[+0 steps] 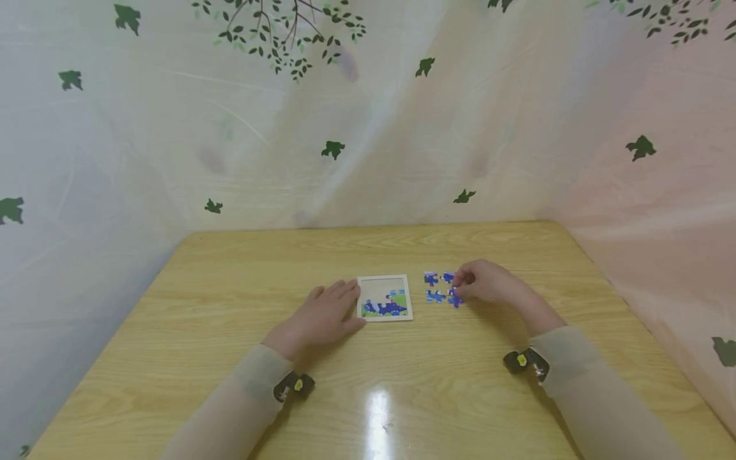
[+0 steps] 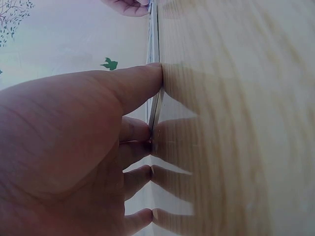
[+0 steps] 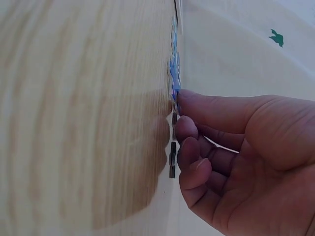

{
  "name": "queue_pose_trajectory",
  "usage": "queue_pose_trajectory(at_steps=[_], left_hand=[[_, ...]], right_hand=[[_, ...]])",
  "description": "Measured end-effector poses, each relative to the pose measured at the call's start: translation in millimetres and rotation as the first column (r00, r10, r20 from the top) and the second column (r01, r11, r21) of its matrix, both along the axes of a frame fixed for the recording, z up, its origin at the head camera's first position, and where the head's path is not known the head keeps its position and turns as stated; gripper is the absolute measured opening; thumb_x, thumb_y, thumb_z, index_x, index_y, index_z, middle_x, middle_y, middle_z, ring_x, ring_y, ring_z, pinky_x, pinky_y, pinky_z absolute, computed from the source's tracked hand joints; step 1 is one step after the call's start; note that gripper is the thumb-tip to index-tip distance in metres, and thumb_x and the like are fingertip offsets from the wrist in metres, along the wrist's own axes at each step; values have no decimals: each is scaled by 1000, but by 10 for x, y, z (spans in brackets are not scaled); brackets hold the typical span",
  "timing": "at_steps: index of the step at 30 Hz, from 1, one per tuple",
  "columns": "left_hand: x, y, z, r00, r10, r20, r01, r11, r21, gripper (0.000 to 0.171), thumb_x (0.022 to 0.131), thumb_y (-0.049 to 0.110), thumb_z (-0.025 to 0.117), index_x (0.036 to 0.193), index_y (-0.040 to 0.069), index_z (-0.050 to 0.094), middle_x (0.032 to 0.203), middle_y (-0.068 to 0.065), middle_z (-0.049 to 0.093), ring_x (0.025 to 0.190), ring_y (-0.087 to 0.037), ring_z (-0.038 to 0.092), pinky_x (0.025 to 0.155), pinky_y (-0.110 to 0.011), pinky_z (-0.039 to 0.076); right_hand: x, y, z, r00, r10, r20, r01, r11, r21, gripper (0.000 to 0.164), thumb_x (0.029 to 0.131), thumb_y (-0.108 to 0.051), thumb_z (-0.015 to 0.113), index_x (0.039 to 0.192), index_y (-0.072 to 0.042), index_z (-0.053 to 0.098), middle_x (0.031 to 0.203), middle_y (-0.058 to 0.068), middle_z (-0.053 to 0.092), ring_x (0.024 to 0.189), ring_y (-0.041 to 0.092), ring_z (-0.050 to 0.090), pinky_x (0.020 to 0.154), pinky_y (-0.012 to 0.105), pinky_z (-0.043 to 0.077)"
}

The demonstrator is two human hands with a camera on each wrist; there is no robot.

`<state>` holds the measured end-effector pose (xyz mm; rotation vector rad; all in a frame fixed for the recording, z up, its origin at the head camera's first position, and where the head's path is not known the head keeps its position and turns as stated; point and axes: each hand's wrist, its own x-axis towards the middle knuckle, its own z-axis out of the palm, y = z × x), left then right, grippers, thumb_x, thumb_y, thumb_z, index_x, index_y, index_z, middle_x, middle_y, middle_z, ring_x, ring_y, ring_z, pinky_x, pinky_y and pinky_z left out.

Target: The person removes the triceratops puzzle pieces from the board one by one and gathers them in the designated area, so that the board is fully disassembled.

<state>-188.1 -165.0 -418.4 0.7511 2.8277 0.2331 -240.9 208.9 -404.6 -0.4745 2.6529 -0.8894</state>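
Note:
A square puzzle tray (image 1: 410,300) with a pale rim lies on the table, its lower part filled with blue and green picture pieces (image 1: 386,309). My left hand (image 1: 329,315) rests flat at the tray's left side, fingers straight along the upper left edge and thumb by the lower left corner. To the right of the tray lie several loose blue puzzle pieces (image 1: 436,297). Over the nearest right one, my right hand (image 1: 485,281) pinches a blue puzzle piece (image 1: 455,299) with thumb and forefinger, close to the tabletop. Its other fingers (image 3: 194,172) are curled.
The wooden table (image 1: 287,255) reaches back to a hanging cloth (image 1: 259,160) printed with leaves. A dark wrist camera (image 1: 294,386) sits on the left sleeve, and another wrist camera (image 1: 526,362) on the right one.

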Motion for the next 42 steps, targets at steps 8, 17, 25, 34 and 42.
queue_pose_trajectory(at_steps=[8,17,25,34,42], left_hand=[[8,0,3,1000,10,1,-10,1000,-1,79,113,53,56,172,5,35,181,-12,26,167,-38,23,133,-66,16],[19,-7,20,1000,14,6,-14,1000,-2,79,114,53,56,173,5,34,181,-12,26,167,-37,22,133,-66,16],[13,-15,6,1000,16,9,-16,1000,3,80,113,53,56,172,5,34,181,-12,26,167,-37,22,133,-66,16],[-4,-5,-14,1000,-5,7,5,1000,0,80,114,54,55,173,5,34,181,-13,25,167,-38,22,133,-67,16],[-5,2,3,1000,3,10,-3,1000,-3,80,114,54,56,173,5,34,181,-12,25,167,-38,22,133,-66,16]], right_hand=[[-9,2,-8,1000,-5,1,5,1000,3,14,102,-12,80,111,-2,76,100,7,73,92,23,64,84,41,56],[-16,-12,-3,1000,-13,9,13,1000,-12,13,101,-12,80,109,-3,76,98,6,71,91,23,61,81,37,54],[-18,-24,-2,1000,-26,13,26,999,-21,12,100,-11,80,109,-4,76,97,6,70,89,22,60,78,36,52],[11,-189,70,994,-71,-89,70,997,-18,8,103,-14,78,107,-7,76,101,5,71,94,24,64,78,35,53],[14,-536,160,995,-36,-98,25,994,-103,16,102,-13,80,116,-5,77,99,4,68,93,23,63,78,36,53]])
